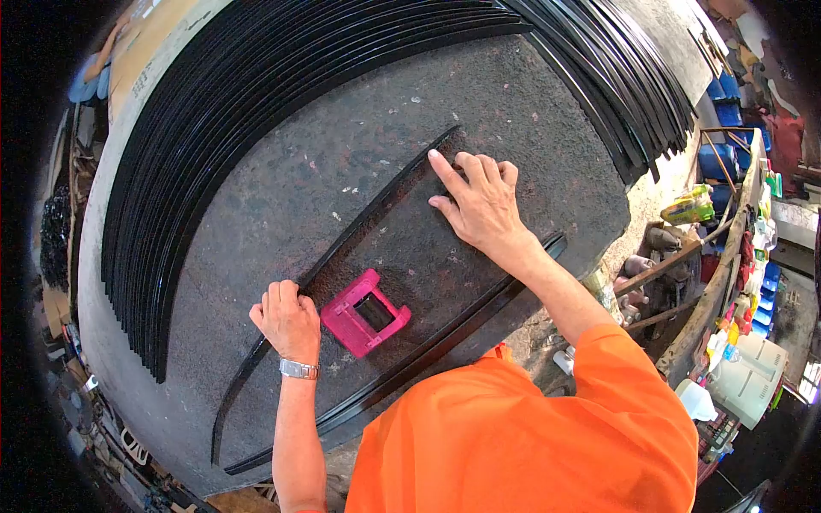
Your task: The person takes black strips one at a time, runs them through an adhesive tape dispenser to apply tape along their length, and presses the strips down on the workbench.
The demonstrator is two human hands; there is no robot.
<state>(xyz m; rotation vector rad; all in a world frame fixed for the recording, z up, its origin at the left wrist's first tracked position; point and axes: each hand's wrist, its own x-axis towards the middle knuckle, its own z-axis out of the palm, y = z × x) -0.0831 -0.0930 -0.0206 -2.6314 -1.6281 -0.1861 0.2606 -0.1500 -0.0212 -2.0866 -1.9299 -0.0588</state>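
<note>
A long, thin black strip [368, 211] lies diagonally over the dark, rough worktop, its lower end bending down to the left. My left hand [287, 321], with a metal watch on the wrist, has its fingers closed around the strip's lower part. Higher up, my right hand [481, 198] is spread, palm down. Its index fingertip touches the strip near the top end, and the thumb is apart from it. Between the hands and slightly below sits a magenta block-shaped tool [346, 318] with a black part in its middle opening.
Many black strips [231, 111] lie side by side along the worktop's left and far edges, with another bundle [611, 77] at the upper right. More long black strips [428, 350] run along the near edge. A wooden rack [718, 265] with bottles stands at the right.
</note>
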